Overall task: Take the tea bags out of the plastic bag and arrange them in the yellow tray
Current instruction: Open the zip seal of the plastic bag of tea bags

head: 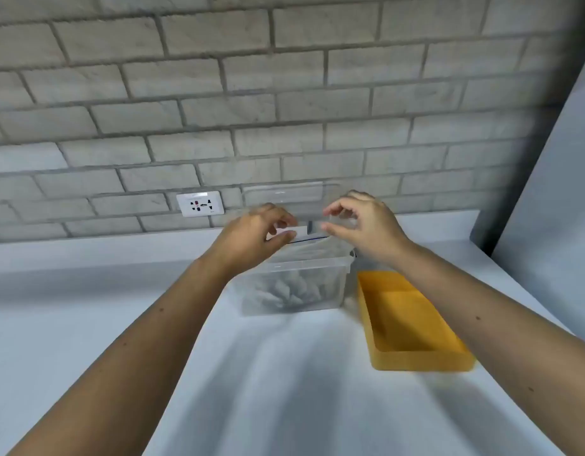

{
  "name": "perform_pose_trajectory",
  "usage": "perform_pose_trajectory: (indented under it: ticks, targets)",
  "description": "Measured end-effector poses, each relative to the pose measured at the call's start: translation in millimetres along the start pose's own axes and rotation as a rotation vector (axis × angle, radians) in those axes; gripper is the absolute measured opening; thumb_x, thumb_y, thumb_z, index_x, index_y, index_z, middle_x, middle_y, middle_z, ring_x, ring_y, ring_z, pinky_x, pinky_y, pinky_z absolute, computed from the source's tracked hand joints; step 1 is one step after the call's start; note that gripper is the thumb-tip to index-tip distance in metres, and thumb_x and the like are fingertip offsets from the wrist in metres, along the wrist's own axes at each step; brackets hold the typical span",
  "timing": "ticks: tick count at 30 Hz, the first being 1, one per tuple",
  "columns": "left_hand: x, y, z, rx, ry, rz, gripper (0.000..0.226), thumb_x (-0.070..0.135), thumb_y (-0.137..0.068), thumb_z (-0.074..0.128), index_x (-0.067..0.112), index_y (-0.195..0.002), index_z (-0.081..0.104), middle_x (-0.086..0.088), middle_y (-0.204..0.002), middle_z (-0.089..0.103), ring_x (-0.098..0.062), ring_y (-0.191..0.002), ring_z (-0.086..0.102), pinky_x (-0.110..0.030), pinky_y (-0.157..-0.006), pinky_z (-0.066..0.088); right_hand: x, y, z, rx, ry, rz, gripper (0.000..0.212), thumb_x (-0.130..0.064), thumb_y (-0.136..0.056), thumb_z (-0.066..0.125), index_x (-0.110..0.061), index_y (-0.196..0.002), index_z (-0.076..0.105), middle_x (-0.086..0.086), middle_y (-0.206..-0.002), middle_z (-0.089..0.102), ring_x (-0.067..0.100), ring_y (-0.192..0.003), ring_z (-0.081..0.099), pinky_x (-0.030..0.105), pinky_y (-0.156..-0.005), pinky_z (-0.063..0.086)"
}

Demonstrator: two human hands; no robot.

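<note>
Pinching the plastic bag point(312, 248) mouth, your left hand point(251, 238) and right hand point(363, 228) each held a grip; best parted evenly, yellow tray point(413, 327) empty beside.

White counter point(87, 324) carries a clear tub point(294, 287) beside yellow tray point(413, 324).

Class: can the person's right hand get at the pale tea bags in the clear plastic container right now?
Probably not yet: the tea bags lie inside the plastic bag, whose top both hands, left and right, are pinching.
</note>
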State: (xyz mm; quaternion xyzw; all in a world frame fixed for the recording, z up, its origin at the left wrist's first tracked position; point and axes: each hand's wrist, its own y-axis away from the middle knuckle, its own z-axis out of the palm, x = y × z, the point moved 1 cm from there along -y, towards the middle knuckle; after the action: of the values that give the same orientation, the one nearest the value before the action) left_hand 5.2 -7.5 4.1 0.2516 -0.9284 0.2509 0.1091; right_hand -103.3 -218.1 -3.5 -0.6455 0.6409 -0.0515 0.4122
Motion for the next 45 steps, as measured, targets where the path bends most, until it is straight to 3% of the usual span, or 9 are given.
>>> perform_pose_trajectory:
  ticks: [6, 14, 22, 26, 29, 34, 37, 42, 45]
  targets:
    - [-16, -7, 26, -0.129, -0.048, -0.081, 0.030, 0.045, -0.093, 0.062, 0.036, -0.122, 0.062, 0.017, -0.113, 0.062, -0.003, -0.093, 0.061, -0.030, -0.079, 0.051, 15, -2, 22, -0.196, 0.049, 0.104, 0.032, -0.041, -0.078, 0.077, -0.023, -0.104, 0.074, -0.008, -0.102, 0.068, 0.009, -0.100, 0.060, 0.037, -0.087, 0.052]
    - [-18, -19, 29, -0.058, -0.132, -0.098, 0.017, 0.040, -0.095, 0.060, 0.032, -0.102, 0.073, 0.015, -0.103, 0.072, -0.009, -0.092, 0.064, -0.032, -0.076, 0.052, 25, -14, 28, -0.227, -0.001, 0.188, 0.010, -0.026, -0.081, 0.077, -0.023, -0.089, 0.075, -0.008, -0.093, 0.074, 0.007, -0.091, 0.068, 0.037, -0.086, 0.055]
    - [-7, -44, -11, 0.219, -0.172, -0.061, 0.015, 0.032, -0.098, 0.057, 0.029, -0.103, 0.071, 0.013, -0.106, 0.071, -0.015, -0.095, 0.065, -0.031, -0.071, 0.047, -5, -59, -2, -0.038, 0.019, 0.079, 0.006, -0.022, -0.081, 0.074, -0.022, -0.087, 0.076, -0.010, -0.089, 0.074, 0.005, -0.085, 0.068, 0.035, -0.084, 0.054]
    - [13, -55, -53, 0.376, -0.184, 0.003, 0.018, 0.037, -0.097, 0.055, 0.029, -0.105, 0.070, 0.011, -0.109, 0.070, -0.017, -0.097, 0.065, -0.037, -0.077, 0.052, -37, -79, -39, 0.093, 0.022, -0.010, 0.010, -0.028, -0.080, 0.073, -0.023, -0.088, 0.076, -0.016, -0.084, 0.070, 0.003, -0.083, 0.067, 0.036, -0.083, 0.054]
    - [32, -62, -87, 0.474, -0.164, 0.097, 0.023, 0.035, -0.095, 0.055, 0.023, -0.106, 0.072, 0.005, -0.109, 0.072, -0.018, -0.097, 0.066, -0.032, -0.081, 0.051, -62, -87, -69, 0.178, 0.038, -0.104, 0.016, -0.033, -0.081, 0.069, -0.022, -0.092, 0.075, -0.014, -0.088, 0.070, 0.005, -0.085, 0.068, 0.037, -0.083, 0.055]
    - [60, -63, -133, 0.582, -0.132, 0.148, 0.027, 0.045, -0.092, 0.053, 0.029, -0.105, 0.072, 0.015, -0.102, 0.071, -0.010, -0.093, 0.066, -0.039, -0.079, 0.055, -98, -92, -109, 0.321, 0.024, -0.234, 0.024, -0.036, -0.084, 0.066, -0.017, -0.095, 0.075, -0.013, -0.089, 0.068, -0.003, -0.082, 0.065, 0.025, -0.080, 0.054]
    - [76, -51, -146, 0.560, -0.131, 0.179, 0.030, 0.048, -0.093, 0.053, 0.027, -0.104, 0.071, 0.017, -0.093, 0.066, -0.011, -0.085, 0.066, -0.042, -0.076, 0.056, -107, -87, -121, 0.338, 0.007, -0.256, 0.023, -0.033, -0.086, 0.066, -0.014, -0.094, 0.074, -0.012, -0.087, 0.067, -0.011, -0.077, 0.061, 0.008, -0.074, 0.046]
    - [84, -11, -133, 0.352, -0.097, 0.046, 0.027, 0.050, -0.090, 0.060, 0.027, -0.098, 0.072, 0.016, -0.077, 0.065, -0.015, -0.075, 0.066, -0.043, -0.076, 0.057, -100, -58, -104, 0.205, 0.066, -0.249, 0.017, -0.034, -0.085, 0.069, -0.019, -0.093, 0.075, -0.007, -0.089, 0.065, 0.006, -0.082, 0.063, 0.020, -0.078, 0.051]
    - [84, 15, -117, 0.198, -0.058, -0.046, 0.018, 0.039, -0.092, 0.067, 0.022, -0.095, 0.074, 0.016, -0.073, 0.064, -0.013, -0.068, 0.066, -0.028, -0.064, 0.055, -89, -36, -82, 0.072, 0.061, -0.201, 0.014, -0.031, -0.083, 0.072, -0.021, -0.091, 0.075, -0.006, -0.088, 0.060, 0.007, -0.082, 0.060, 0.012, -0.074, 0.044]
